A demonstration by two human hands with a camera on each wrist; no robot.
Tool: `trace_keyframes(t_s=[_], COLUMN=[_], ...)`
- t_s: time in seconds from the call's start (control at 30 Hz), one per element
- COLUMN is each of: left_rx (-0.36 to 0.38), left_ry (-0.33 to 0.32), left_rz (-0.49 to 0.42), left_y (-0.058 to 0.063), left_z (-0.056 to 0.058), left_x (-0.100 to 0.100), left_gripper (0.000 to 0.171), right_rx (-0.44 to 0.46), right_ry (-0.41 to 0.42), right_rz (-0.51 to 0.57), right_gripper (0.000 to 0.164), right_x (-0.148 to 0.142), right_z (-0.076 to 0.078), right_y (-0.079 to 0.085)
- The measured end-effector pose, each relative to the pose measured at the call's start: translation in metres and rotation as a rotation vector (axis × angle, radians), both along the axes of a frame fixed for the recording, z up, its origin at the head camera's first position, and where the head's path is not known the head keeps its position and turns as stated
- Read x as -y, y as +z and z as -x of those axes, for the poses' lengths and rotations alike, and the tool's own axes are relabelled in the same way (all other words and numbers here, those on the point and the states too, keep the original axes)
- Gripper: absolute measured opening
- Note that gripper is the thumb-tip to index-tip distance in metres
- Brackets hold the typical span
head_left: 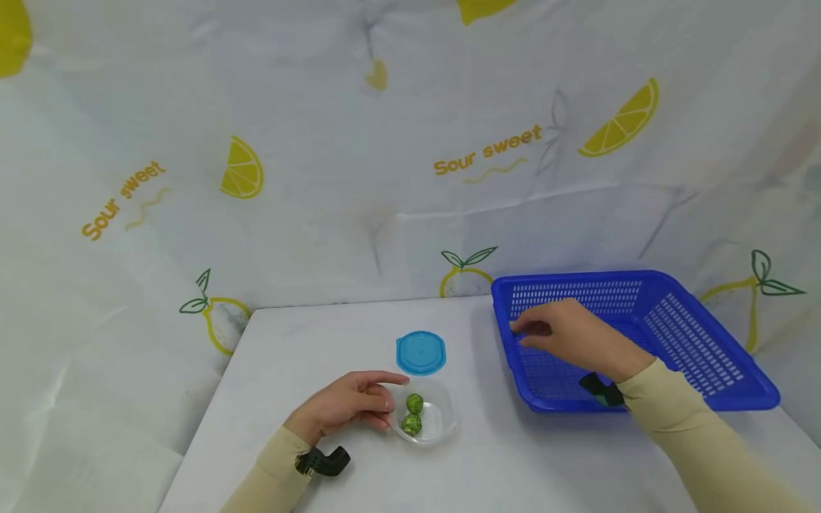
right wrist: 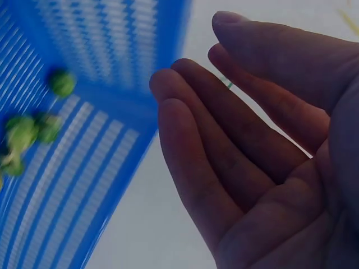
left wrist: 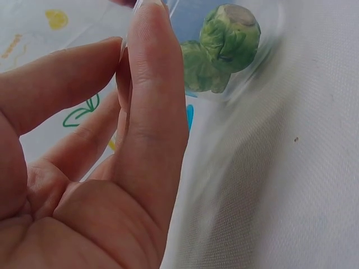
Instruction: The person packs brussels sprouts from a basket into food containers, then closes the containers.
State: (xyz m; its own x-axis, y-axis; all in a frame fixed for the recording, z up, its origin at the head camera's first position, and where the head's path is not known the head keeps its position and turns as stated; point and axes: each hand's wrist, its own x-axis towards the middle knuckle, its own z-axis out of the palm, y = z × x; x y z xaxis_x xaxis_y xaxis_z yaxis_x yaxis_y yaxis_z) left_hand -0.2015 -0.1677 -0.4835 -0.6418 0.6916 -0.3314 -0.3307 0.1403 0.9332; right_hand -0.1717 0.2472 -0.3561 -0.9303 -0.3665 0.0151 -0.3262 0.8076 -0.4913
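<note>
My left hand (head_left: 346,406) is at the left side of a small clear plastic container (head_left: 439,422), pinching its rim between thumb and fingers. Two green Brussels sprouts (head_left: 412,415) sit inside it, also visible in the left wrist view. Over the left part of a blue plastic basket (head_left: 551,401) hovers my right hand (head_left: 571,335), its fingers loosely bent. In the right wrist view, its thumb stands apart from the fingers and nothing shows between them. Several Brussels sprouts (right wrist: 22,134) lie in the basket in that view; the hand hides most of them from the head view.
A round-cornered blue lid (head_left: 420,353) lies flat on the white table (head_left: 500,470), just behind the container. The basket's tall slotted walls stand at the table's right. A white cloth with lemon prints (head_left: 359,199) hangs along the back.
</note>
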Motion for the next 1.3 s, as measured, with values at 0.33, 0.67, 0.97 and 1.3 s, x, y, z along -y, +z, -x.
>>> trace_keyframes(t_s=[0.33, 0.67, 0.97, 1.3], left_rx=[0.000, 0.000, 0.006, 0.008], left_ry=[-0.026, -0.032, -0.031, -0.017], left_rz=[-0.031, -0.008, -0.037, -0.037], left_y=[0.000, 0.000, 0.002, 0.001], left_z=[0.001, -0.001, -0.001, -0.001], left_x=[0.002, 0.003, 0.001, 0.002], left_gripper=[0.058, 0.058, 0.058, 0.056], right_rx=[0.098, 0.221, 0.223, 0.211], right_ry=[-0.048, -0.062, -0.073, -0.065], right_rz=[-0.098, -0.107, -0.137, -0.135], right_gripper=[0.019, 0.022, 0.024, 0.024], right_x=[-0.073, -0.106, -0.111, -0.115], right_z=[0.027, 0.049, 0.058, 0.064], right_y=[-0.020, -0.043, -0.050, -0.059])
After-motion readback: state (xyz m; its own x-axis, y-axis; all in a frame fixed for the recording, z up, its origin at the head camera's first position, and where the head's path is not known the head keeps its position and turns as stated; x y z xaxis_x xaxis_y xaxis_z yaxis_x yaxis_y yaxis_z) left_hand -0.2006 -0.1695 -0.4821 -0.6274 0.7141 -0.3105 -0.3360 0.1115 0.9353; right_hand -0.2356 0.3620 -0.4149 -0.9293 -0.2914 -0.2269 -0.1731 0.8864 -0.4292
